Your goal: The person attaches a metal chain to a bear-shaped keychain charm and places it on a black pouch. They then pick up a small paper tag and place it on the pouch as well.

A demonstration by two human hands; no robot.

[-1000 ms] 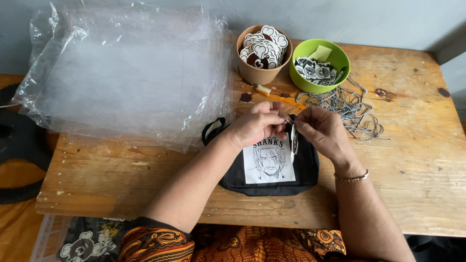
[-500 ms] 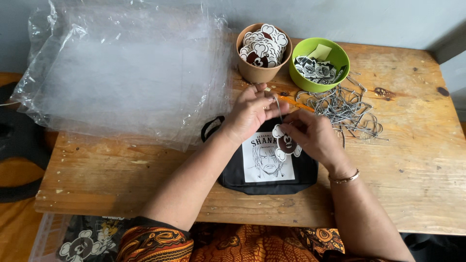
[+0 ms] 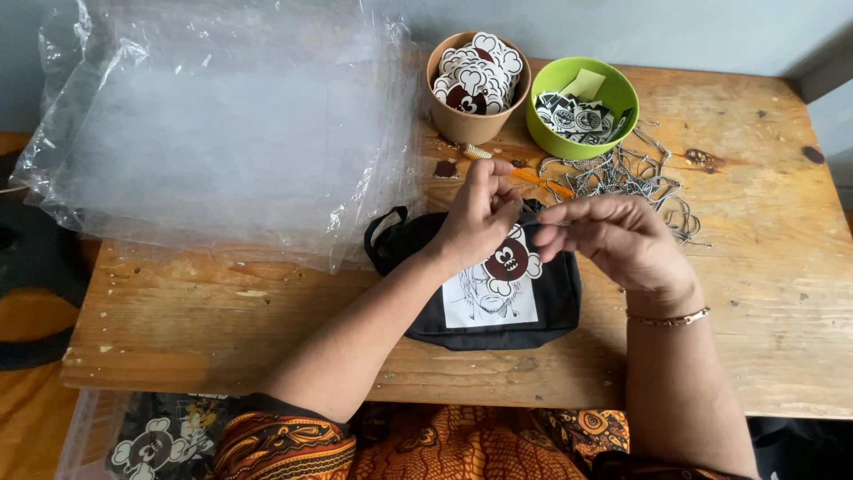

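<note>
On the far left of the bench I see a stack of clear plastic bags, crinkled and spilling toward the middle. Next comes the black pouch, lying flat near the front edge with its printed white patch facing up and its strap loop sticking out left. My left hand hovers over the pouch's top edge, fingers pressed together in a pinch on what looks like a thin chain holding a round brown-and-white charm, which dangles against the pouch. My right hand sits just beside it, fingers curled and pinching the other end of that link; I cannot tell whether it is closed. Behind stand a tan cup of charms and a green bowl of stickers, with a tangle of metal chains to the right. The risk I judge: the tiny link slipping from either pinch and dropping the charm, or a sleeve dragging the chain tangle.
</note>
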